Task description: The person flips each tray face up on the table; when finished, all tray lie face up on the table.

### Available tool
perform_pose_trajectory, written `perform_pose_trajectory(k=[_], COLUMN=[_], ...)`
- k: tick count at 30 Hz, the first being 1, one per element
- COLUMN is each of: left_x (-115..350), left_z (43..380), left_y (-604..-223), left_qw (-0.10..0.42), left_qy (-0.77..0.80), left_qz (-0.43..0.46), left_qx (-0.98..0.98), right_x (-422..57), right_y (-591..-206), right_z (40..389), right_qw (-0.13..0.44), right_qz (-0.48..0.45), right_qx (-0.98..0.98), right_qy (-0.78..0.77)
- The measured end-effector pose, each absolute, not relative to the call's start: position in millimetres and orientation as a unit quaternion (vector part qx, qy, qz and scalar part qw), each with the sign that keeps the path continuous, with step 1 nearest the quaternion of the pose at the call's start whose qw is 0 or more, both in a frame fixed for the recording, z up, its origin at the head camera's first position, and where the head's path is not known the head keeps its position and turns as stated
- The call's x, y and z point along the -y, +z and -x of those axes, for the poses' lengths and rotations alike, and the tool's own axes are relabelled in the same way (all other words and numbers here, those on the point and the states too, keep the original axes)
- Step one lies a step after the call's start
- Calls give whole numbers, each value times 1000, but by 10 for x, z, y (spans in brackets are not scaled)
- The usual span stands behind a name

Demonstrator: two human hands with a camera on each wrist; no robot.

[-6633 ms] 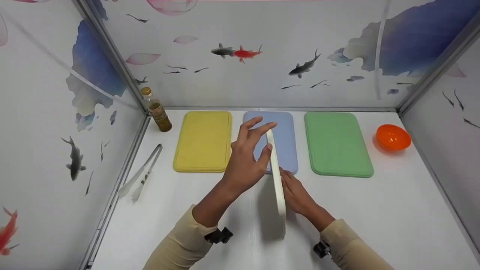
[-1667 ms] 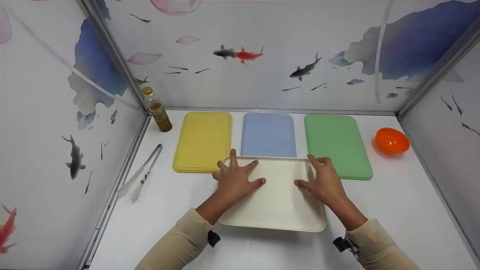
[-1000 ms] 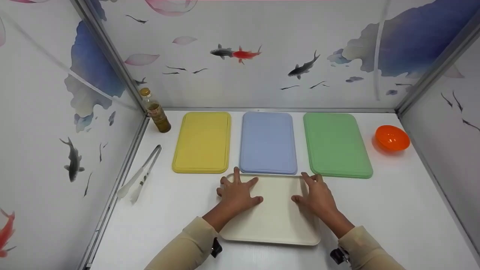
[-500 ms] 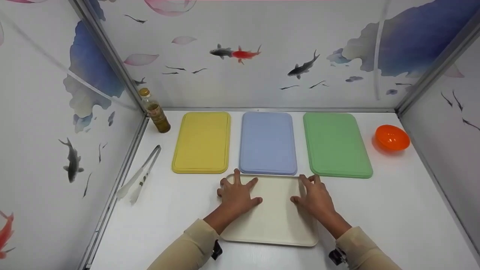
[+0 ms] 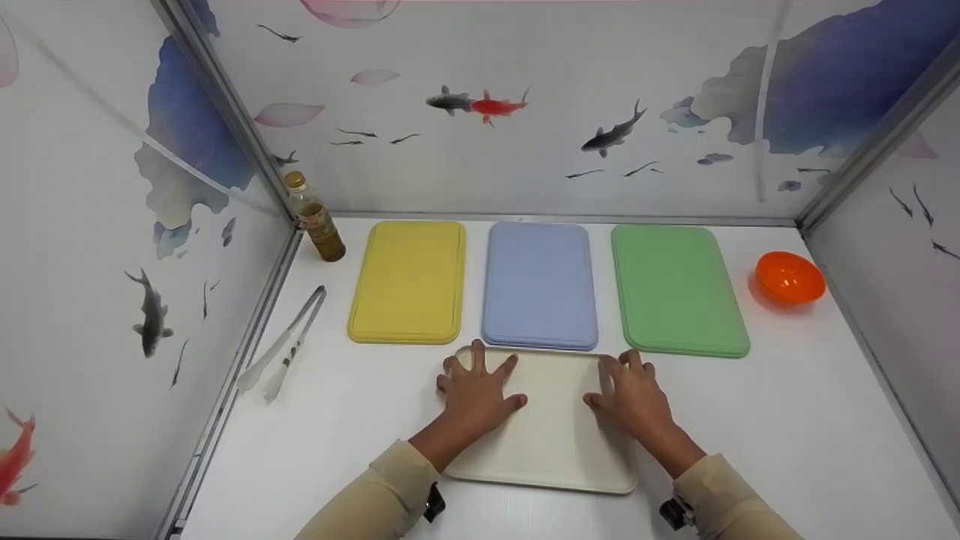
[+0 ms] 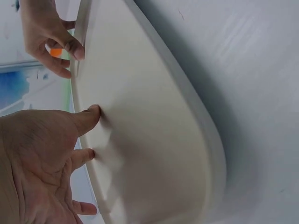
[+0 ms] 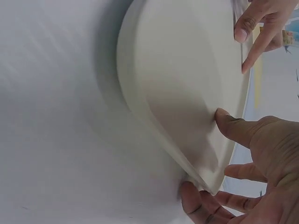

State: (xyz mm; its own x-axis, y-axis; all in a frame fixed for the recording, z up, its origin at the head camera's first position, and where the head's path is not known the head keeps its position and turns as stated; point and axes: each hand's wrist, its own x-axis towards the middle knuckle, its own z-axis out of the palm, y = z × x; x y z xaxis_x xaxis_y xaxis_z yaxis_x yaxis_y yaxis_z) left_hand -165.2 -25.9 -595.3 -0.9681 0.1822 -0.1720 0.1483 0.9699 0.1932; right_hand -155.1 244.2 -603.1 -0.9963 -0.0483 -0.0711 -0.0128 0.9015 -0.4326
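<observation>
A cream, shallow rectangular tray (image 5: 555, 427) lies near the person, just below the blue cutting board (image 5: 540, 285). The left hand (image 5: 478, 394) rests over the tray's far left corner with spread fingers, its thumb and forefinger pressing on the inner floor. At the far right corner, the right hand (image 5: 637, 397) has its thumb on the tray floor while bent fingers reach around the rim. In the right wrist view those fingers (image 7: 194, 200) show outside the corner. The left wrist view shows the left thumb (image 6: 88, 119) touching the inner surface. The tray's underside is hidden.
A yellow cutting board (image 5: 407, 281) and a green one (image 5: 680, 289) flank the blue one. Metal tongs (image 5: 289, 341) lie at left, below an oil bottle (image 5: 319, 225). An orange bowl (image 5: 790, 279) stands at right. Printed walls enclose the white table (image 5: 780, 427).
The tray, earlier held up on edge, was turned flat and then drawn toward the person, uncovering the blue board's near end. Over the last half second, hands and tray have hardly moved.
</observation>
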Motion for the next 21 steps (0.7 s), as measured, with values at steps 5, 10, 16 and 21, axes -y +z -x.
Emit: perform_pose_trajectory(k=[5,10,16,21], left_x=[428,747,1256,1596], left_z=[1748,1945,2221,2418], left_y=[-5856,-5792,-5871,-5927], left_qw=[102,81,25,0], left_qy=[177,241,262,257], left_qz=[-46,0,47,89], left_qx=[-978,-967,-964,-962], right_x=[-2381,-2210,-1758,-1274], right_y=[-5925,-5826,-5753,-5752], right_z=[1627,1799,2064,2226], right_qw=[64,37,5,-3], right_qz=[19,29,72,123], right_qx=[-976,-977,-965,-947], right_qy=[-206,-208,-251,-296])
